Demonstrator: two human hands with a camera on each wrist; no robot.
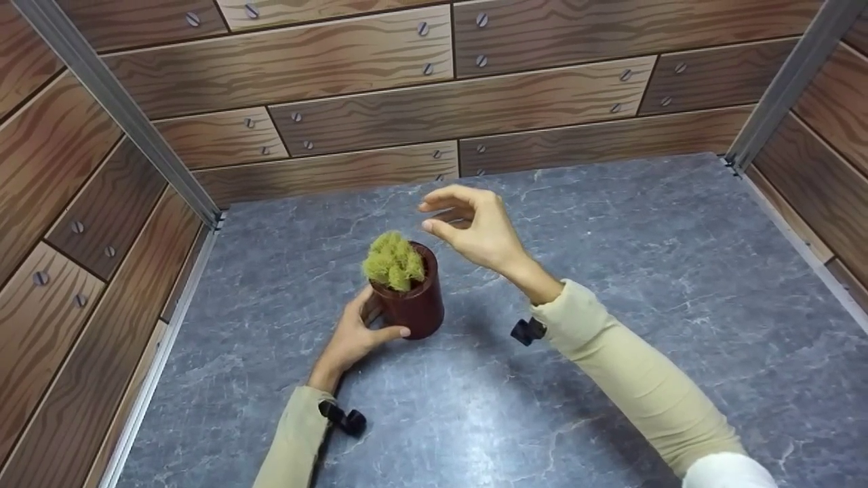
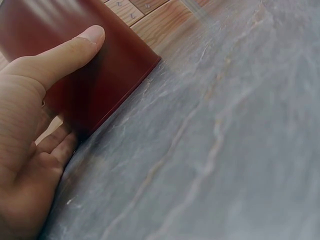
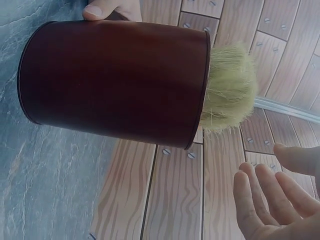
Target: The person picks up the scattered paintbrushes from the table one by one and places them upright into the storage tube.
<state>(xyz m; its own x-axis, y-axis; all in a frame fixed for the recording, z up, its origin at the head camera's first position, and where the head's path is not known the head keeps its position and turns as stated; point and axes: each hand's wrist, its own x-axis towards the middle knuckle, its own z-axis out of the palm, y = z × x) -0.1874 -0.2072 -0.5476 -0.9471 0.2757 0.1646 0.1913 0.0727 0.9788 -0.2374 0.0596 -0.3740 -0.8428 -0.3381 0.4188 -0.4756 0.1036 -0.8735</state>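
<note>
A dark red-brown cylindrical pot (image 1: 415,312) stands upright on the grey marbled tabletop. Yellow-green fuzzy tufts (image 1: 393,261), like moss or a small plant, stick out of its top, nearer the left side of the rim. My left hand (image 1: 354,332) grips the pot low on its left side. In the left wrist view its thumb (image 2: 75,52) lies against the wall, while the other fingers go partly out of sight behind. Above and right of the rim, my right hand (image 1: 478,227) hovers with loosely bent fingers and holds nothing. The right wrist view shows those fingers (image 3: 267,195) apart from the tufts.
Wood-patterned panels (image 1: 366,122) with printed screws wall in the table at the back and both sides. Metal corner posts (image 1: 129,115) stand at the back left and back right. Small black devices (image 1: 346,417) sit on both wrists.
</note>
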